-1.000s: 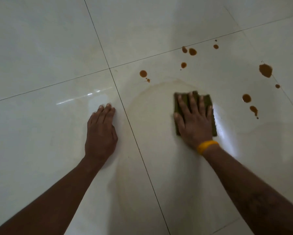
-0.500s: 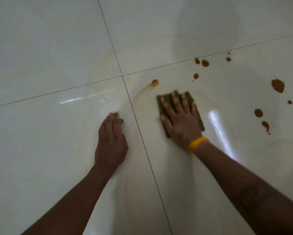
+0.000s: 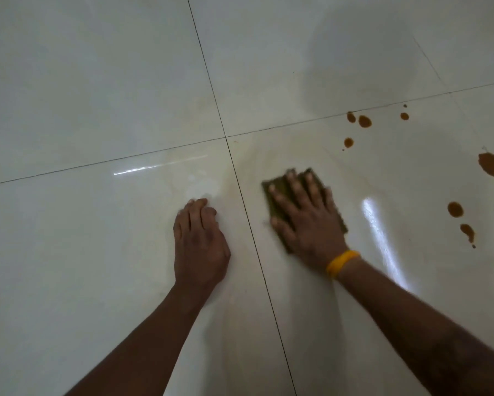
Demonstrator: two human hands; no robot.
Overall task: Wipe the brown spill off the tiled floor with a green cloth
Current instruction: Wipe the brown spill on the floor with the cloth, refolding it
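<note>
The drop and curved brown streak that lay just beyond the green cloth (image 3: pixel 277 195) half a second ago are gone — only a faint tan film shows there now, so that patch looks dealt with. The right hand (image 3: pixel 305 215), with a yellow wristband (image 3: pixel 342 263), lies flat with fingers spread, pressing the cloth to the tiled floor (image 3: pixel 97 81) just right of the dark grout line (image 3: pixel 248 221). The left hand (image 3: pixel 198 238) has stayed braced on the floor left of that line, fingers together and gently bent, holding nothing. The cloth is a thin, coarse rectangle; the tiles are glossy and pale. Round brown spots (image 3: pixel 490 164) remain well right of the cloth — more wiping is needed.
</note>
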